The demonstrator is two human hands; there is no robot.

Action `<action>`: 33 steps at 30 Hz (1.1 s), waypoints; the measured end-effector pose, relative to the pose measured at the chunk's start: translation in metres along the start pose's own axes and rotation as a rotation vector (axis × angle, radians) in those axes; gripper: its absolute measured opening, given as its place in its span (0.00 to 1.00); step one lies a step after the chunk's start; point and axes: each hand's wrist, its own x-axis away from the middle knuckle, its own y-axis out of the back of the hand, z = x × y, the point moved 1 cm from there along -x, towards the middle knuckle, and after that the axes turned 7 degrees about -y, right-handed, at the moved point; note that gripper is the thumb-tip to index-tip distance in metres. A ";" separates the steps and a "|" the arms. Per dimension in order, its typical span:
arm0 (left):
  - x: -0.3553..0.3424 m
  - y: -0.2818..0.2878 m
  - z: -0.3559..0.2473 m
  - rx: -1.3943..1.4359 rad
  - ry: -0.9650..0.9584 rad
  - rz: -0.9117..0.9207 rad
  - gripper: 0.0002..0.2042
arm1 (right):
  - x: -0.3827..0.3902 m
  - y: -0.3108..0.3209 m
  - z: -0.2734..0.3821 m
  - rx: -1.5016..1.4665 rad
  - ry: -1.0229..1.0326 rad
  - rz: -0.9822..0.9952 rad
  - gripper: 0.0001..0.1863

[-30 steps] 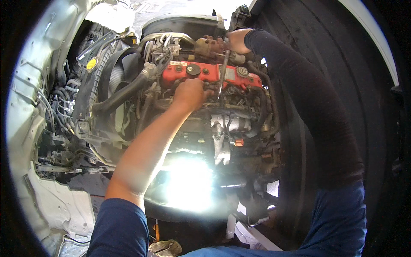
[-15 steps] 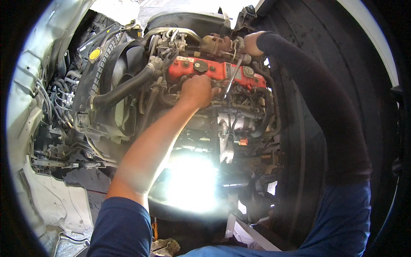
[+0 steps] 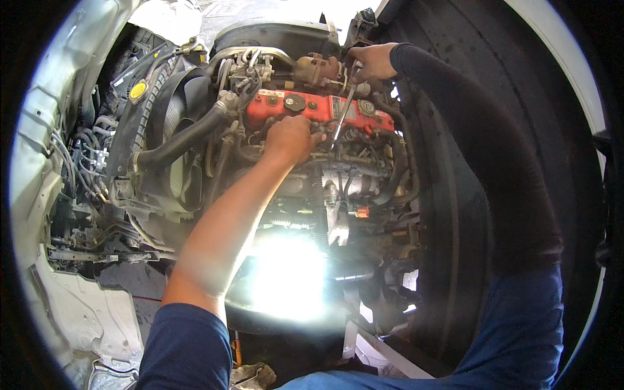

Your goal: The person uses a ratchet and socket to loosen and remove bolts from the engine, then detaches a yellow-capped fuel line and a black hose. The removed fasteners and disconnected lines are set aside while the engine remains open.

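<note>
A: Far left of frame?
B: Pale body metal, creased. Upper left, round yellow cap; then thick black hose, matt, slanting up.
A: Centre?
B: Left hand just in front of the long red cover. Fingers curled, tips hidden; can't tell what it holds. Bare forearm blocks the parts behind. White glare washes out lower centre.
A: And the tool?
B: Slim metal tool, straight, shiny, slanting across the cover, upper centre; lower end among grimy engine parts.
A: Right of that?
B: Right hand, fingers closed round the tool's upper end. Black sleeve crosses a dark, faintly lined panel.
</note>
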 end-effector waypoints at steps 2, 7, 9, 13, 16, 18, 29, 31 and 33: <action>0.001 0.001 -0.001 0.000 -0.005 -0.017 0.24 | -0.005 0.000 0.002 0.051 -0.034 0.030 0.31; 0.000 -0.002 0.002 -0.014 -0.012 -0.001 0.24 | -0.003 0.004 0.010 0.127 -0.111 0.095 0.37; -0.002 -0.003 0.004 -0.030 -0.021 0.004 0.25 | 0.005 0.012 0.009 0.120 -0.057 0.084 0.32; -0.006 -0.007 0.003 -0.061 -0.024 0.029 0.27 | 0.020 0.019 0.004 0.008 -0.055 0.163 0.45; -0.007 -0.006 0.000 -0.117 -0.061 0.092 0.27 | 0.028 0.005 0.005 -0.070 -0.046 0.033 0.33; -0.008 -0.003 -0.001 -0.139 -0.104 0.143 0.27 | 0.028 -0.004 0.005 -0.165 0.012 -0.038 0.28; -0.030 -0.007 0.001 -0.139 -0.184 0.511 0.22 | 0.024 -0.023 0.001 -0.230 0.115 -0.180 0.28; -0.021 -0.012 0.003 -0.098 -0.160 0.353 0.18 | 0.026 -0.021 0.002 -0.204 0.156 -0.214 0.30; -0.014 -0.016 0.004 -0.053 -0.101 0.218 0.17 | 0.028 -0.020 0.002 -0.191 0.150 -0.235 0.30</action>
